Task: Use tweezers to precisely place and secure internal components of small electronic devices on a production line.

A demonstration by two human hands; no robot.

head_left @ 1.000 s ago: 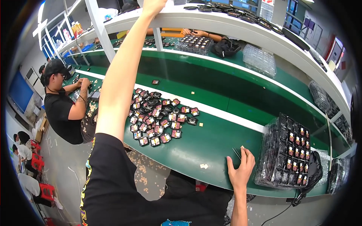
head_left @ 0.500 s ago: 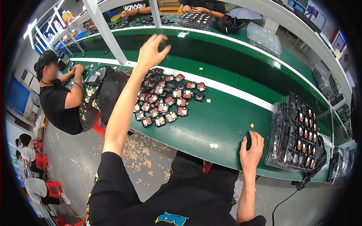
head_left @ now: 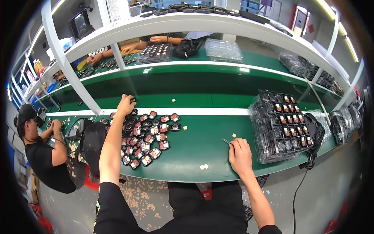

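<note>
My left hand [head_left: 125, 106] reaches to the back of a pile of small black modules [head_left: 154, 153], its fingers closed on one black module [head_left: 133, 101] over the white rail. Many modules in the pile show a dark red face with a white and yellow patch; a few show a round, lens-like ring. My right hand [head_left: 241, 156] rests on the green bench with metal tweezers [head_left: 226, 141] in its closed fingers, their tips pointing up and left. Two small pale squares [head_left: 203, 167] lie to its left, and another pale square [head_left: 234, 135] is just beyond it.
At the right stands a stack of clear trays [head_left: 255, 134], beside a black tray [head_left: 290, 124] partly filled with modules. A black cable [head_left: 298, 195] hangs off the bench. To the left, a co-worker [head_left: 46, 148] sits at the same bench. A white shelf [head_left: 187, 24] crosses above.
My left hand has come down from above the far green strip to the back of the pile. My right hand stays on the bench with the tweezers. The view has tilted up and turned right.
</note>
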